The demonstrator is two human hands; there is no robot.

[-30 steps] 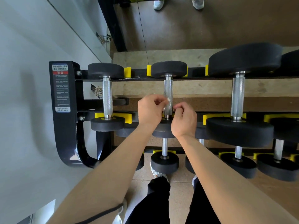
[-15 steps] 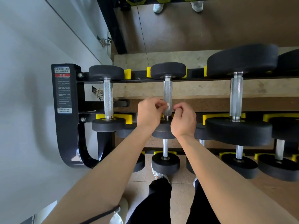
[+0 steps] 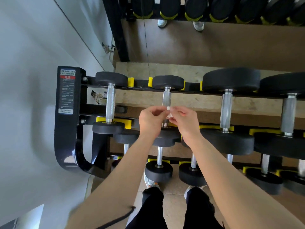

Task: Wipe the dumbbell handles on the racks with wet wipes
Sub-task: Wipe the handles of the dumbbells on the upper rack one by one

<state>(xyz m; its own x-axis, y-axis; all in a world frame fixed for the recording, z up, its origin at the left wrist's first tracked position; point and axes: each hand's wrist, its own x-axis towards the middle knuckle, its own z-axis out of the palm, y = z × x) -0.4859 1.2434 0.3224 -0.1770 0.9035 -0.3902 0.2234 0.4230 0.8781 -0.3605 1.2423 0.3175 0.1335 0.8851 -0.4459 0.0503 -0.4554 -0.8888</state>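
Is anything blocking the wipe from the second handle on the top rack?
Nothing visible does. The left hand and right hand pinch the wipe just in front of that handle, whose upper stretch shows bare.

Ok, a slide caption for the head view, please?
Left hand and right hand pinch a white wipe in front of a dumbbell handle.

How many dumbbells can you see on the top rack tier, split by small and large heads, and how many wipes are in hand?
Small black-headed dumbbells with silver knurled handles: 2
Large black-headed dumbbells with silver handles: 2
White wet wipe, pinched between left hand and right hand: 1
Total: 5
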